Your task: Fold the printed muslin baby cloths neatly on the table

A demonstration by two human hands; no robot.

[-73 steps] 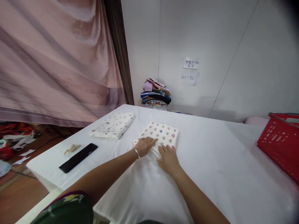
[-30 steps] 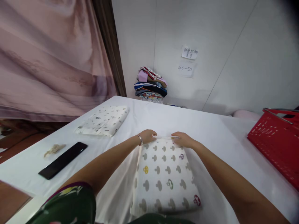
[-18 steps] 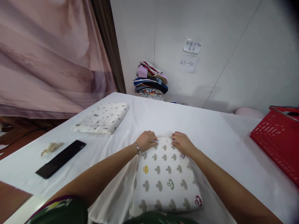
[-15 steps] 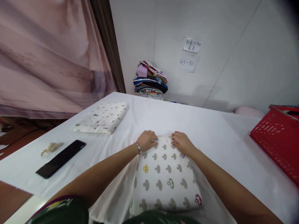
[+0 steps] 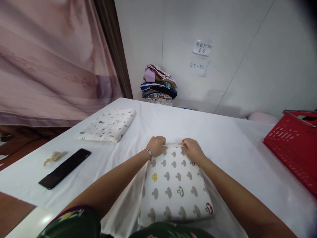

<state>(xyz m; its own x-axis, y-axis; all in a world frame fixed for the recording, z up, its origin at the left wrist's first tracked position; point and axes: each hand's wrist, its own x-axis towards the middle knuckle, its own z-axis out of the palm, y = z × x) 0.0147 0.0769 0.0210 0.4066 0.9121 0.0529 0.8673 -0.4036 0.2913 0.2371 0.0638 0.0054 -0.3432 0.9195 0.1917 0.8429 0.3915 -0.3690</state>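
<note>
A folded white cloth (image 5: 173, 188) printed with grey, yellow, green and pink mushrooms lies in front of me at the near side of the table. My left hand (image 5: 157, 146), with a bracelet on its wrist, pinches the far edge of this cloth at its left corner. At the right corner of the same edge, my right hand (image 5: 191, 149) is closed on the fabric. The edge between both hands looks slightly raised. Beyond my left arm lies another folded cloth (image 5: 106, 125), white with small dark prints, touched by neither hand.
On the left of the white table (image 5: 213, 129) lie a black phone-like slab (image 5: 64, 168) and a crumpled beige scrap (image 5: 54, 157). A red basket (image 5: 294, 148) stands at the right edge. Stacked fabrics (image 5: 159, 85) rise behind the table by the wall.
My fingers have gone from resting on the cloth's far edge to closing around it at both corners. That edge now looks slightly lifted. The other things lie where they were.
</note>
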